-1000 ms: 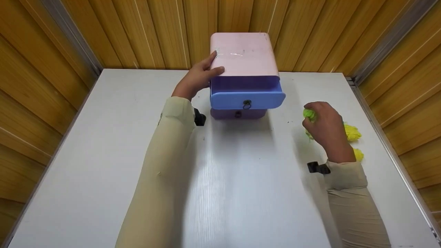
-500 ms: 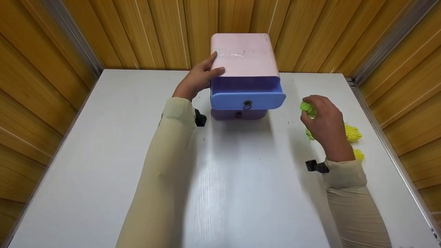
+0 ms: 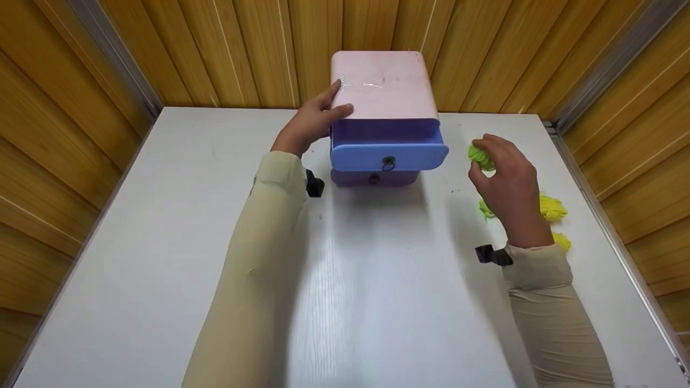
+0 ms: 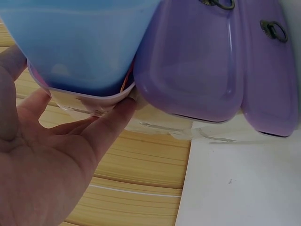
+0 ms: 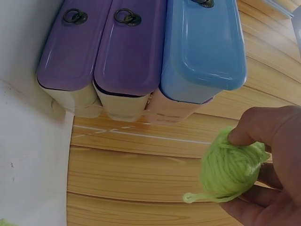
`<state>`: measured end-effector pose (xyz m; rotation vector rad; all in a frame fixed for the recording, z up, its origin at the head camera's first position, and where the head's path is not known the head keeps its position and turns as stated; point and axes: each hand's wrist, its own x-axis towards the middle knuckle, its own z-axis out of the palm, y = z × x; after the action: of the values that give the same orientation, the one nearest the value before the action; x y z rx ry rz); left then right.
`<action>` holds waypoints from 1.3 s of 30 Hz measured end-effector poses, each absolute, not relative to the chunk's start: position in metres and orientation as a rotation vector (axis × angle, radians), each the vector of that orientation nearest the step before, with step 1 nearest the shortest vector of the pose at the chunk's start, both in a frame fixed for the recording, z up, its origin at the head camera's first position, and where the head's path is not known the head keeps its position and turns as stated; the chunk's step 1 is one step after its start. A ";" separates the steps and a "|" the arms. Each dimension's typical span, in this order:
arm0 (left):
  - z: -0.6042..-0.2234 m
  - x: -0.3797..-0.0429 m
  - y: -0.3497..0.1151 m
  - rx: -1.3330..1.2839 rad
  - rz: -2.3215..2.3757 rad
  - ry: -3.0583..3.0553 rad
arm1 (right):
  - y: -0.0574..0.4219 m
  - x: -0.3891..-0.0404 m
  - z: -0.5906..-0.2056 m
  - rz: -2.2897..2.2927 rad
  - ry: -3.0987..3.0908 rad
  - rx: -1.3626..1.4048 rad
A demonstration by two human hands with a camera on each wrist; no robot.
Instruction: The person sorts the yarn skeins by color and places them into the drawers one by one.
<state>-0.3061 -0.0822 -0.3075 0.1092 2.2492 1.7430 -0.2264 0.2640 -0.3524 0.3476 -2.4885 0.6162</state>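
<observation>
A small drawer unit [image 3: 383, 86] with a pink top stands at the back of the table, its blue top drawer [image 3: 391, 158] pulled out and the purple drawers [image 5: 127, 52] below pushed in. My left hand [image 3: 310, 121] grips the unit's upper left side, thumb on the pink top and other fingers along the side [image 4: 51, 155]. Right of the unit, my right hand [image 3: 509, 186] holds a ball of light green yarn [image 5: 230, 165] between thumb and fingers, raised over the table. A loose yarn end sticks out from the ball.
More yarn lies on the table at the right: a green piece [image 3: 486, 208] partly behind my right hand, and yellow yarn balls [image 3: 552, 208] by the wrist. Wood-look panels [image 3: 259, 54] wall in the white table [image 3: 377, 302] at back and sides.
My right hand has lifted the green yarn ball from the table, moving up and slightly toward the back. The left hand and drawer unit stay in place.
</observation>
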 end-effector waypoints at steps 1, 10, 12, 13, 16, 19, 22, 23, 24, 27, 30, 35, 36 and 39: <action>-0.307 -0.306 -0.082 0.108 1.738 2.253 | 0.264 -0.227 -0.352 0.616 -2.482 0.350; -0.308 -0.307 -0.081 0.079 1.714 2.260 | 0.255 -0.229 -0.349 0.632 -2.433 0.380; -0.308 -0.306 -0.082 0.082 1.715 2.264 | 0.252 -0.230 -0.349 0.636 -2.410 0.394; -0.308 -0.306 -0.082 0.086 1.715 2.268 | 0.251 -0.231 -0.348 0.638 -2.400 0.401; -0.310 -0.308 -0.082 0.105 1.716 2.274 | 0.249 -0.233 -0.348 0.640 -2.366 0.430; -0.312 -0.309 -0.081 0.112 1.697 2.287 | 0.247 -0.233 -0.348 0.643 -2.350 0.443; -0.315 -0.312 -0.080 0.106 1.683 2.303 | 0.246 -0.235 -0.347 0.641 -2.343 0.455; -0.317 -0.314 -0.080 0.102 1.686 2.303 | 0.245 -0.235 -0.347 0.643 -2.341 0.459; -0.319 -0.317 -0.080 0.101 1.687 2.307 | 0.244 -0.236 -0.346 0.648 -2.338 0.464; -0.324 -0.324 -0.080 0.095 1.677 2.332 | 0.241 -0.237 -0.343 0.649 -2.335 0.471; -0.328 -0.329 -0.081 0.095 1.660 2.343 | 0.238 -0.238 -0.340 0.655 -2.336 0.478; -0.330 -0.332 -0.081 0.105 1.662 2.332 | 0.233 -0.239 -0.338 0.675 -2.312 0.505; -0.330 -0.333 -0.081 0.110 1.668 2.330 | 0.232 -0.240 -0.338 0.678 -2.304 0.514; -0.330 -0.333 -0.081 0.117 1.683 2.328 | 0.230 -0.243 -0.339 0.679 -2.294 0.535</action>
<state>-0.3326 -0.0811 -0.3303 0.1166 2.3281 1.6828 -0.2426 0.2298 -0.3388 0.5355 -2.2940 0.6786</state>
